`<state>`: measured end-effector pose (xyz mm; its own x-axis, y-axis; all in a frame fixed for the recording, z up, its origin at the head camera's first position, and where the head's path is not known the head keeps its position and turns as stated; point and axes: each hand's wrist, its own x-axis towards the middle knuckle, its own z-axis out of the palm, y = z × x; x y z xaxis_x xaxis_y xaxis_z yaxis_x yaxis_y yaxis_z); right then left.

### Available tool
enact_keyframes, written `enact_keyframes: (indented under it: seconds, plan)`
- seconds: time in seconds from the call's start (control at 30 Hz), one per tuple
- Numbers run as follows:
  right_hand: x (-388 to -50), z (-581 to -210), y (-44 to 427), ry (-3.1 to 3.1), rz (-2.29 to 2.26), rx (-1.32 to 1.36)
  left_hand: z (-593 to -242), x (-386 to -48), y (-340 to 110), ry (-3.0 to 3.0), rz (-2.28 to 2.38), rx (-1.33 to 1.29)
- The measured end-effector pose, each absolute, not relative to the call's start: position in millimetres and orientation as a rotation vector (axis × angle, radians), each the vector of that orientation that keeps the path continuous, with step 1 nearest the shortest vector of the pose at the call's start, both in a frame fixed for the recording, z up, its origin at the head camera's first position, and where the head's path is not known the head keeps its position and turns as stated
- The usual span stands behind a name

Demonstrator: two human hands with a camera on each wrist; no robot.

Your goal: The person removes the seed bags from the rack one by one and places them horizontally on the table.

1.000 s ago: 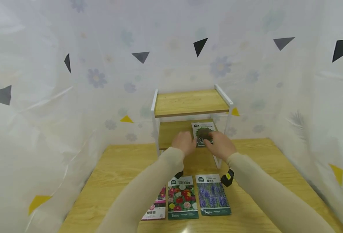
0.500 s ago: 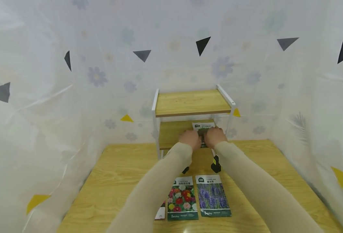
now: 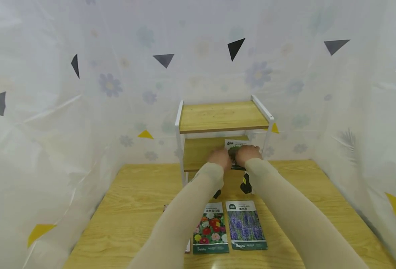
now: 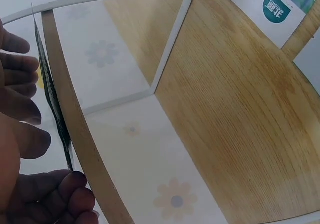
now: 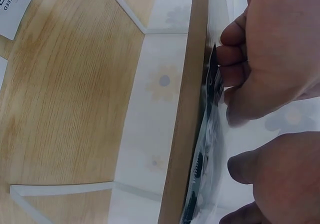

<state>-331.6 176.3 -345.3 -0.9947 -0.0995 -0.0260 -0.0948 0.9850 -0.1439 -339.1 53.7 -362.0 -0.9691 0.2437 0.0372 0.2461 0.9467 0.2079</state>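
Note:
A seed packet (image 3: 232, 154) with a green plant picture lies on the right part of the middle shelf board (image 3: 198, 149). My left hand (image 3: 220, 158) is at the packet's left side. In the right wrist view, that hand's bent fingertips touch the packet's left end, its thumb apart from them. My right hand (image 3: 249, 154) is over the packet's right part, partly covering it. In the right wrist view, its thumb and finger show a gap from the packet (image 5: 202, 149). The packet appears edge-on along the board's front edge in both wrist views.
Below the white-framed shelf (image 3: 223, 116), a zinnia packet (image 3: 214, 231) and a lavender packet (image 3: 246, 228) lie on the wooden table (image 3: 137, 194). Another packet is mostly hidden by my left sleeve (image 3: 184, 216). Patterned plastic sheeting (image 3: 127, 48) surrounds the table.
Both hands have drawn closer together over the packet, and the right hand has moved from its right edge to cover more of it. The packet has barely shifted.

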Motion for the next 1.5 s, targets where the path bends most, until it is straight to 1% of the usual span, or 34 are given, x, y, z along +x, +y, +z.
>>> enact_keyframes:
  seconds: [0.23, 0.43, 0.87, 1.07, 1.33, 1.5]
  plan:
    - [-335.8, -350.2, 178.8, 3.052, -0.298, -0.053, -365.6, -342.8, 55.0, -3.096, -0.347, -0.325]
    - [-336.6, -355.4, 179.7, 3.029, -0.376, 0.004, -364.4, -339.0, 53.8, -3.104, -0.35, -0.302]
    - [-329.5, -355.7, 181.8, 3.041, -0.425, 0.071, -366.7, -332.6, 51.1, -3.076, -0.413, -0.336]
    - [-329.7, -356.8, 181.3, 3.117, -0.34, 0.064, -365.5, -331.7, 49.2, -3.074, -0.463, -0.328]
    - [-330.6, -361.6, 184.3, 3.061, -0.567, 0.165, -372.4, -332.8, 47.8, -3.052, -0.374, -0.362]
    - [-330.7, -363.3, 184.7, 3.053, -0.617, 0.169, -375.3, -335.3, 46.9, -3.059, -0.399, -0.333]
